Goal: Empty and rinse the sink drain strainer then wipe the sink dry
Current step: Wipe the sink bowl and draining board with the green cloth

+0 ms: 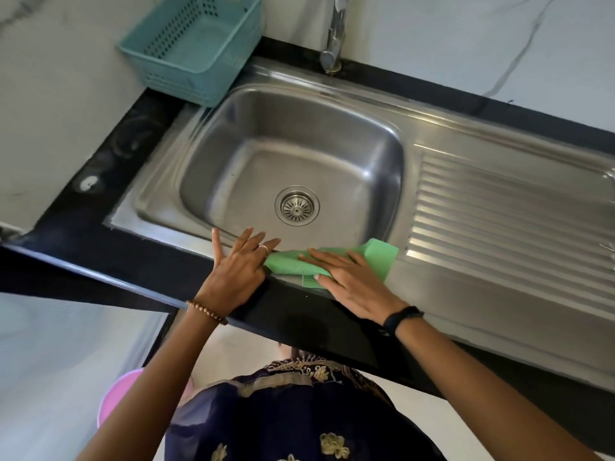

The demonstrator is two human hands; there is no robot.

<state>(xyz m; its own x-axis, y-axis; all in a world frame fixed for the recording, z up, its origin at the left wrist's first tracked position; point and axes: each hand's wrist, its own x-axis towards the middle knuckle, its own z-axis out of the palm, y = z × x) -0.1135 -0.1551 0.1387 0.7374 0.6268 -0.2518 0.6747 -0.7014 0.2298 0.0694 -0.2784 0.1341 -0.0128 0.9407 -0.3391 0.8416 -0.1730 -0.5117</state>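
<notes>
A home kitchen: steel sink (293, 154) with drainboard (506, 221) (ribbed), tap (334, 31), black counter (83, 227).

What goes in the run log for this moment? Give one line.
stage: wiping sink front rim | right hand: flat on green cloth | left hand: open, on rim | strainer: seated in drain

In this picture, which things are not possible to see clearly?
- Tap, head view: the top edge cuts off its spout.
- Green cloth: the right hand lies flat over its middle.
- Pink object: mostly behind the left arm; unidentifiable.
- Strainer: too small to tell clean or wet.
- Teal basket: its far side is cut off.
</notes>
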